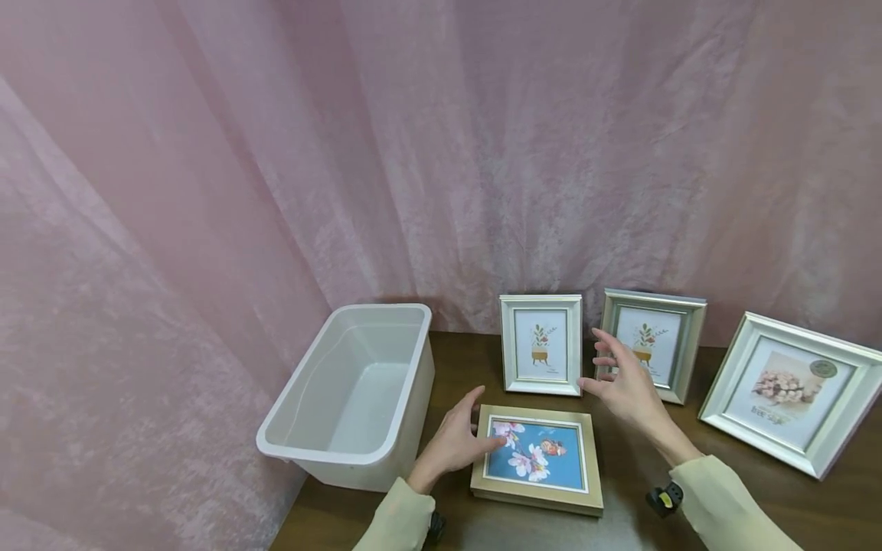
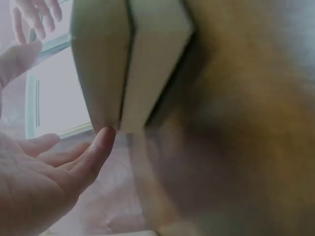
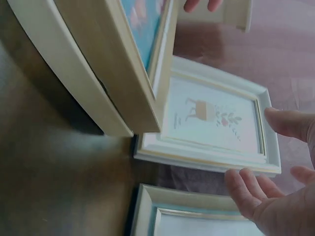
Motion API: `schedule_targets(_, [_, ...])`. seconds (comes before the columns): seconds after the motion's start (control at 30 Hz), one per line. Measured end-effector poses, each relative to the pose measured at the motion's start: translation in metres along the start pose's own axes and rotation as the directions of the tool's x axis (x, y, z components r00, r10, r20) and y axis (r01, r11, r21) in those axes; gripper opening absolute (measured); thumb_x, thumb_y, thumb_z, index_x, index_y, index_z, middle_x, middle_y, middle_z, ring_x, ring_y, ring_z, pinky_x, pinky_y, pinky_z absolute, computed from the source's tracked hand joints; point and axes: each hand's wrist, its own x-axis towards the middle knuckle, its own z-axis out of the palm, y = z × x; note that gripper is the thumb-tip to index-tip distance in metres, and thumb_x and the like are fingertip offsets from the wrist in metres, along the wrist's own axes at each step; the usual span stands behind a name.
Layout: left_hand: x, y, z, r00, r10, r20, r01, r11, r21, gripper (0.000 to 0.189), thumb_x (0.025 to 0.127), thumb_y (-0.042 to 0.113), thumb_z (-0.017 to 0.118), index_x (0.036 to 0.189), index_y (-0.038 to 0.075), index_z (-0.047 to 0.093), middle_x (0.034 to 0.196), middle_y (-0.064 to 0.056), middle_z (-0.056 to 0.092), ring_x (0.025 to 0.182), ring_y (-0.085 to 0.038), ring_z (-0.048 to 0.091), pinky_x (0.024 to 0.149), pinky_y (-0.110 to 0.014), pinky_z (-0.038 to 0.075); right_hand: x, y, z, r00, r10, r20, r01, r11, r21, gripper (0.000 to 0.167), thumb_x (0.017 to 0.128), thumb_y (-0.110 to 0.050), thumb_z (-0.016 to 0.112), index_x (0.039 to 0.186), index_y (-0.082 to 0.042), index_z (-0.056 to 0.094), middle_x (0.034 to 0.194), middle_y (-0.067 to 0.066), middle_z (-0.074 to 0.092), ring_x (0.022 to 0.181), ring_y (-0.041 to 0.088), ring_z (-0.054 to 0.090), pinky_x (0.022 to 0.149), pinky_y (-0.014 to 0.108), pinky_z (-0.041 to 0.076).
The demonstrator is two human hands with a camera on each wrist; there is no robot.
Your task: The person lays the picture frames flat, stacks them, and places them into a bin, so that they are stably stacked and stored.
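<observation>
A gold picture frame [image 1: 536, 499] with a blossom picture lies face up; the wrist views show two layers, a gold one [image 3: 115, 64] over a paler one [image 3: 54, 49]. My left hand [image 1: 455, 440] is at its left side, thumb overlapping the picture and fingers spread; in the left wrist view a fingertip [image 2: 106, 135] is right at the corner. Behind it stands a white frame [image 1: 506, 348] with a potted-plant print. My right hand [image 1: 630, 386] holds nothing, fingers loosely extended near that frame's right edge and in front of a silver-beige frame [image 1: 678, 367] with a similar print.
A white plastic tub [image 1: 406, 383], with nothing visible inside, stands to the left on the brown table [image 1: 475, 348]. At the far right leans a larger silver-white frame [image 1: 754, 428] with a flower picture. A pink curtain [image 1: 441, 153] hangs behind everything.
</observation>
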Motion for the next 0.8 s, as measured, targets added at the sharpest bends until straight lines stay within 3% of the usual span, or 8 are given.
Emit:
schedule_targets(0.17, [0.02,0.009,-0.001,1.0,0.007,-0.017,-0.005,0.995,0.102,0.095,0.094,0.034,0.085,0.17,0.007,0.034,0.171,-0.023,0.043,0.154,-0.045,0.049,0.122,-0.064,0.046,0.014,0.001,-0.002,1.0,-0.011,0.017,0.011,1.0,0.013,0.096,0.095,-0.006,0.083,0.172,-0.005,0.026,0.16,0.035,0.045,0.137,0.055,0.058,0.108,0.066,0.056])
schedule_targets(0.27, [0.038,0.014,-0.005,1.0,0.02,-0.016,-0.018,0.993,0.113,0.092,0.096,0.032,0.083,0.169,0.004,0.034,0.171,-0.024,0.043,0.156,-0.045,0.047,0.124,-0.063,0.045,0.021,0.002,-0.003,0.999,-0.022,0.028,0.022,1.0,0.003,0.097,0.096,-0.004,0.081,0.173,-0.006,0.024,0.164,0.037,0.039,0.14,0.056,0.056,0.109,0.067,0.056])
schedule_targets(0.47, [0.071,0.019,-0.01,1.0,0.003,-0.002,-0.003,0.999,0.054,0.089,0.099,0.027,0.08,0.169,0.0,0.03,0.169,-0.028,0.045,0.151,-0.046,0.053,0.119,-0.06,0.051,0.036,0.006,-0.001,0.997,-0.021,0.069,0.022,1.0,-0.022,0.1,0.098,-0.005,0.077,0.175,-0.007,0.014,0.17,0.041,0.026,0.142,0.061,0.052,0.105,0.068,0.057])
schedule_targets(0.63, [0.083,0.02,-0.007,0.999,-0.049,0.006,0.049,0.998,-0.024,0.09,0.101,0.023,0.077,0.171,0.003,0.025,0.17,-0.027,0.044,0.151,-0.045,0.053,0.118,-0.059,0.052,0.043,0.011,0.006,0.994,0.018,0.109,-0.015,1.0,-0.027,0.108,0.099,-0.006,0.076,0.177,-0.012,0.001,0.173,0.041,0.022,0.145,0.062,0.049,0.105,0.068,0.057])
schedule_targets(0.8, [0.094,0.022,-0.003,0.999,-0.044,0.003,0.044,0.994,-0.103,0.088,0.103,0.02,0.073,0.173,0.006,0.022,0.174,-0.023,0.04,0.151,-0.045,0.052,0.116,-0.059,0.053,0.051,0.017,0.014,0.992,0.039,0.118,-0.034,0.998,-0.043,0.118,0.098,-0.005,0.077,0.176,-0.016,-0.01,0.17,0.042,0.027,0.143,0.063,0.05,0.102,0.068,0.058])
